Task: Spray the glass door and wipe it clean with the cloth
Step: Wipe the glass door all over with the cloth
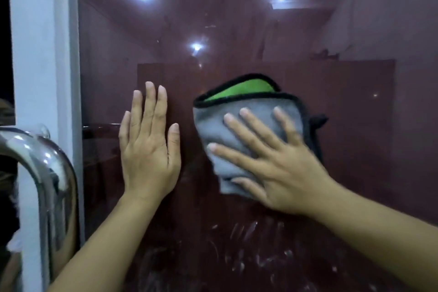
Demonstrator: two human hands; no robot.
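Observation:
The glass door (237,31) fills the view, dark reddish, with ceiling lights reflected in it. My left hand (149,147) lies flat on the glass with straight fingers, left of centre. My right hand (275,163) presses a folded cloth (239,111) against the glass with spread, straight fingers. The cloth is grey with a black hem and a green inner side showing at its top. White smears and streaks (248,256) mark the glass below both hands. No spray bottle is in view.
A white door frame (42,54) runs up the left side. A curved chrome pull handle (45,173) sticks out at lower left, close to my left forearm.

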